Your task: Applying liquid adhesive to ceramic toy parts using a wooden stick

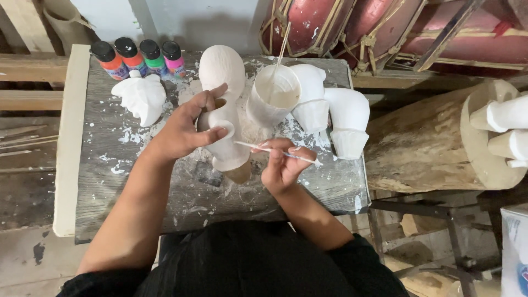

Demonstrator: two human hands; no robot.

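Here, the right hand (281, 168) pinches a thin paintbrush (278, 152), its tip pointing toward the white carved figure (224, 110). The left hand (184, 129) clasps this smooth, rounded figure just beside. Beyond the hands stand a cup of white paint (273, 94) and four paint bottles (140, 56).

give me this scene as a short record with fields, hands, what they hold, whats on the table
left hand: grips white carved figure, upright on table
right hand: holds thin brush, tip by the figure
table: grey, splashed with white paint
paint cup: white, stick inside
paint bottles: four, far left corner
other pieces: white, right of cup
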